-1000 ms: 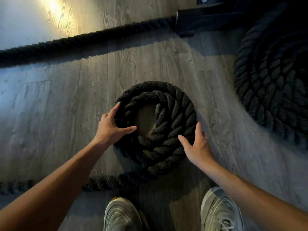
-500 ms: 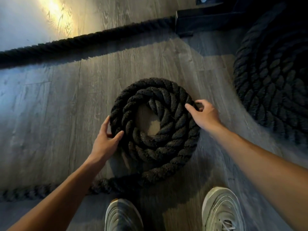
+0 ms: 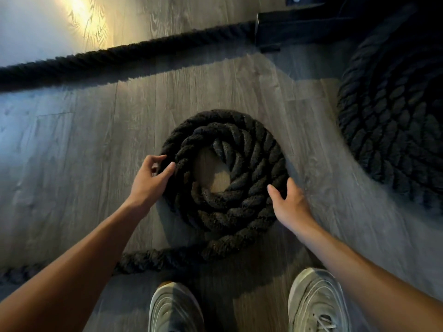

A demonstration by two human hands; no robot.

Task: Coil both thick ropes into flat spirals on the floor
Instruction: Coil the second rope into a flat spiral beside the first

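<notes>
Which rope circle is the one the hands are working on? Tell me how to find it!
Start at the two pale shoes at the bottom and look just above them on the grey wood floor. There lies the small rope coil, with the left hand and right hand on its sides. Unlike the big finished coil at right, it has few loops, an open middle and a loose tail.

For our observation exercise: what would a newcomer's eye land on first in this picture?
First, the small coil of thick black rope at centre floor, with the left hand and right hand on its two sides. Next, the big coil at right. Then the straight rope crossing the floor behind.
</notes>
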